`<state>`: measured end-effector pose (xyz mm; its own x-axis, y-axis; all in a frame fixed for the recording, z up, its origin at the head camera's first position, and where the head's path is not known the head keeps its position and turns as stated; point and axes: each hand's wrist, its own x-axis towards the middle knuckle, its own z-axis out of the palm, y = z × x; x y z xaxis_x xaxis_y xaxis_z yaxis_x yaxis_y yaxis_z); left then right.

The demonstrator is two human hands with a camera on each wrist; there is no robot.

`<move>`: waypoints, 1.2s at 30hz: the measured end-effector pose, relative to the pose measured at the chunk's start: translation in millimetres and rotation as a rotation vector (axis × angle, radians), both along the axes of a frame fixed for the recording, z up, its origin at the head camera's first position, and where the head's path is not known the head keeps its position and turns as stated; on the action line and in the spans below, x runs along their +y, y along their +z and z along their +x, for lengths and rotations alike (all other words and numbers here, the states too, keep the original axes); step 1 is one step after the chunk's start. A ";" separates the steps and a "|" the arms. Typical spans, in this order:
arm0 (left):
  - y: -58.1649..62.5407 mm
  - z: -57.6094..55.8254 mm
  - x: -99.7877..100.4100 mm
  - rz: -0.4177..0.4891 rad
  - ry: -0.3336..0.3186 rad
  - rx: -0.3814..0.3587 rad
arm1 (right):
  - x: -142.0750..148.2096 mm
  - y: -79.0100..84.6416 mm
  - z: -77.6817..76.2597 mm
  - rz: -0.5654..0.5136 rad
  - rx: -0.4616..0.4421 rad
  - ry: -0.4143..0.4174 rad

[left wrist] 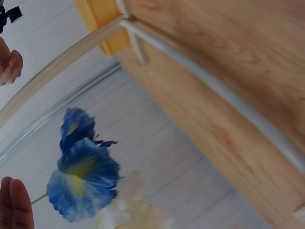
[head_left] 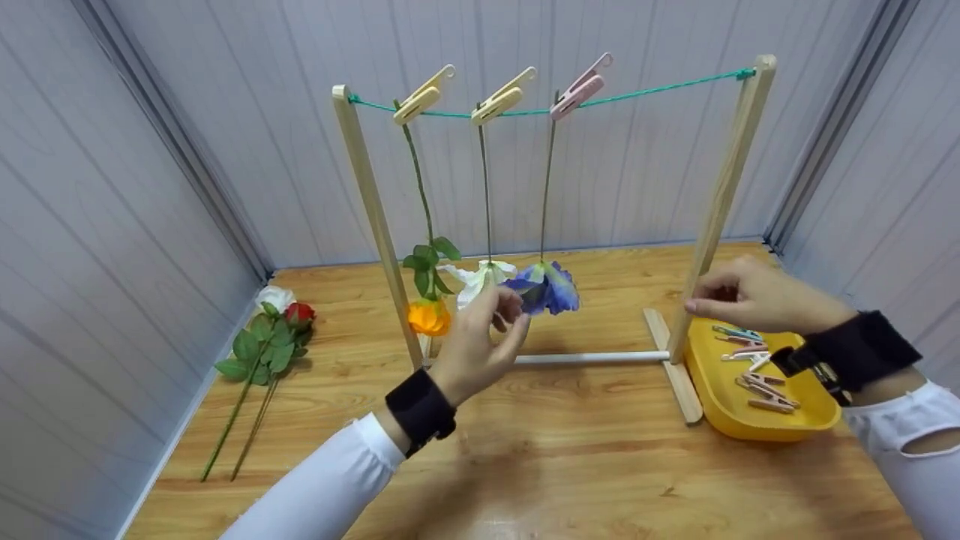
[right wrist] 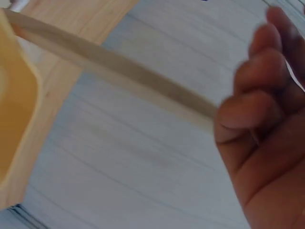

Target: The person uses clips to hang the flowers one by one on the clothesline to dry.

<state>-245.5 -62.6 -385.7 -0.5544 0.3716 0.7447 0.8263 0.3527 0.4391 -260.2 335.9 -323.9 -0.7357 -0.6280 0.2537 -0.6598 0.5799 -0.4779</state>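
My left hand is raised in front of the rack, its fingers loosely bent with nothing in them. Just behind its fingertips hang a white flower and a blue-purple flower, heads down. An orange flower hangs to their left. Two yellow clothespins and a pink clothespin clip the stems to a green cord. Beside the right post is my right hand, fingers loosely curled and empty. In the left wrist view the blue flower appears close to the left fingers.
A yellow basin holding several clothespins stands below my right hand, against the rack's foot. A white rod joins the posts low down. White and red roses lie on the table's left side.
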 end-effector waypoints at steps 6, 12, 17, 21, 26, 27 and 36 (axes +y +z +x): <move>-26.7 7.9 -10.2 -0.102 0.013 -0.032 | 27.2 -19.6 -8.7 0.151 -0.375 -0.125; -40.7 12.8 -13.0 -0.196 0.024 -0.178 | 41.1 -42.6 -26.0 0.278 -0.358 -0.297; -51.5 17.1 -12.3 -0.294 0.031 -0.268 | 53.2 -68.8 -38.4 0.269 -0.329 -0.411; -59.1 18.5 -13.4 -0.356 0.040 -0.337 | 57.5 -88.4 -48.9 0.239 -0.326 -0.464; -66.5 19.0 -15.3 -0.381 0.043 -0.362 | 60.7 -110.4 -58.1 0.226 -0.246 -0.525; -68.1 19.3 -15.4 -0.383 0.037 -0.366 | 61.6 -114.2 -59.2 0.229 -0.231 -0.535; -79.1 18.5 -17.1 -0.388 -0.008 -0.404 | 63.5 -133.2 -73.7 0.346 -0.151 -0.590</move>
<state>-227.0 -79.6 -464.8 -0.7636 0.5813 0.2811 0.6223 0.5464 0.5606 -333.9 399.4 -457.2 -0.9900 -0.1393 -0.0202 -0.1292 0.9561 -0.2631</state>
